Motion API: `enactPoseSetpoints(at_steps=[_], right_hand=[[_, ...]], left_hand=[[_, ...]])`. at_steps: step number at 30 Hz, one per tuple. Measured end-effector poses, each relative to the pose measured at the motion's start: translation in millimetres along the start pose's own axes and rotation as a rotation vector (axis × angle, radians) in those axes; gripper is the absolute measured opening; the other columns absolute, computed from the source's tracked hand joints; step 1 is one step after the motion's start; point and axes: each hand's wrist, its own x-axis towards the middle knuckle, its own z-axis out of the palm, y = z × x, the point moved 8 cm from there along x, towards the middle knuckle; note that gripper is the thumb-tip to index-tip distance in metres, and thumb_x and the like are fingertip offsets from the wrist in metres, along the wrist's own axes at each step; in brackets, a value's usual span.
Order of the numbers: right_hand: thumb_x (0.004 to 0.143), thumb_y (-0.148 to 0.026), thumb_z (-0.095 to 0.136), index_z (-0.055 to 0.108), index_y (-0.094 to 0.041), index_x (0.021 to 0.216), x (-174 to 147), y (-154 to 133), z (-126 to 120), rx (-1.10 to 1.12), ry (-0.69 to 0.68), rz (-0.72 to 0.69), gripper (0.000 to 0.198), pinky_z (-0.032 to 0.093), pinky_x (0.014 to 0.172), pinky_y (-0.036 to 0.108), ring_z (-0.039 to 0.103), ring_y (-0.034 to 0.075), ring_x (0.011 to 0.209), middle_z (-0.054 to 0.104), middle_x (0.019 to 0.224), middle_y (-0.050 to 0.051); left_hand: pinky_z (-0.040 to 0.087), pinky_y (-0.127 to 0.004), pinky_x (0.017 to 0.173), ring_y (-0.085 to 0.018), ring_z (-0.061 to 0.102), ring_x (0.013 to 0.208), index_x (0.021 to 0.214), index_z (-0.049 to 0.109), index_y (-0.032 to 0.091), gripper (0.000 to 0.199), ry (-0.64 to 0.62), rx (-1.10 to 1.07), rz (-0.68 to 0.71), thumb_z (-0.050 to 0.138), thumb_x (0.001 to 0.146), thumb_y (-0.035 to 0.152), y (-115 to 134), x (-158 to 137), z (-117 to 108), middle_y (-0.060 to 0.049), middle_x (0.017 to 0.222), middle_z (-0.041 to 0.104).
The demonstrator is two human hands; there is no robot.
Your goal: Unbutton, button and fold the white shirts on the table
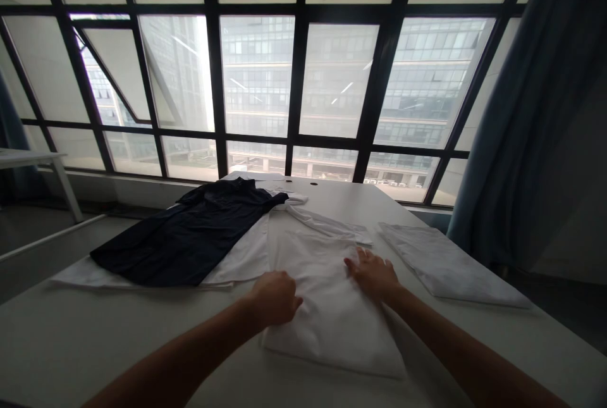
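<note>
A white shirt [332,326] lies in front of me on the table, its body narrowed to a long panel and its lower edge toward me. On its left side my left hand [275,297] is closed, fingers curled into the cloth and thumb pointing right. My right hand [372,274] is at the opposite side edge, fingers bent and closed on the fabric. What lies under the fingertips of both hands is hidden. Near the collar end, a white sleeve [327,224] stretches out to the right.
A dark navy shirt [190,231] lies over white cloth [246,253] on the left. To the right is a folded white garment [450,262]. The white table [118,338] reaches toward black-framed windows [256,79]. A blue curtain [516,123] hangs at right; another table [28,158] stands at left.
</note>
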Motion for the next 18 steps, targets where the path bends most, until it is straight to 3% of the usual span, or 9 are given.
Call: enactPoseSetpoints(at_steps=[4,7,9,11,15,18], right_hand=[[0.096,-0.057,0.025,0.033,-0.007,0.151,-5.0,-14.4,16.3,0.091,-0.14,-0.053,0.075,0.029,0.109,0.054,0.038,0.037,0.138,0.04,0.151,0.023],[0.097,-0.055,0.028,0.033,-0.006,0.15,-1.0,-21.3,16.1,0.131,-0.119,-0.138,0.073,0.027,0.113,0.046,0.033,0.032,0.142,0.037,0.153,0.021],[0.097,-0.056,0.028,0.035,-0.006,0.149,1.0,-21.9,14.3,0.144,-0.074,-0.167,0.073,0.027,0.114,0.041,0.034,0.029,0.142,0.038,0.153,0.019],[0.097,-0.056,0.028,0.036,-0.005,0.149,0.8,-20.9,13.3,0.147,-0.035,-0.168,0.072,0.027,0.114,0.039,0.035,0.028,0.142,0.039,0.152,0.018],[0.097,-0.054,0.03,0.039,-0.006,0.147,-2.7,-22.2,10.7,0.17,-0.004,-0.162,0.07,0.029,0.113,0.042,0.038,0.029,0.14,0.042,0.151,0.019],[0.092,-0.052,0.044,0.046,-0.012,0.143,0.7,-19.1,3.4,0.248,0.001,-0.105,0.066,0.035,0.109,0.044,0.044,0.031,0.134,0.049,0.146,0.018]], left_hand=[[0.053,-0.043,0.081,-0.032,0.069,0.09,0.089,0.074,0.013,0.046,0.123,-0.058,0.036,0.04,0.094,0.044,6.2,13.4,-4.5,-0.017,0.092,0.072],[0.042,-0.043,0.103,-0.03,0.056,0.121,0.111,0.069,0.017,0.046,0.264,-0.128,0.1,0.043,0.094,0.051,-5.4,31.3,0.2,-0.015,0.126,0.064],[0.027,-0.042,0.116,-0.026,0.037,0.14,0.134,0.056,0.019,0.056,0.238,-0.163,0.132,0.039,0.095,0.056,-18.5,44.1,13.7,-0.012,0.149,0.046],[0.015,-0.046,0.119,-0.024,0.023,0.147,0.147,0.041,0.019,0.064,0.165,-0.176,0.074,0.03,0.097,0.059,-37.5,54.7,28.3,-0.01,0.158,0.03],[0.012,-0.053,0.118,-0.028,0.013,0.149,0.153,0.027,0.014,0.075,0.129,-0.152,-0.153,0.021,0.096,0.063,-71.2,61.5,38.9,-0.013,0.161,0.016],[0.013,-0.054,0.117,-0.03,0.013,0.149,0.154,0.025,0.012,0.078,0.129,-0.124,-0.198,0.018,0.096,0.064,-70.9,59.9,41.1,-0.014,0.161,0.015]])
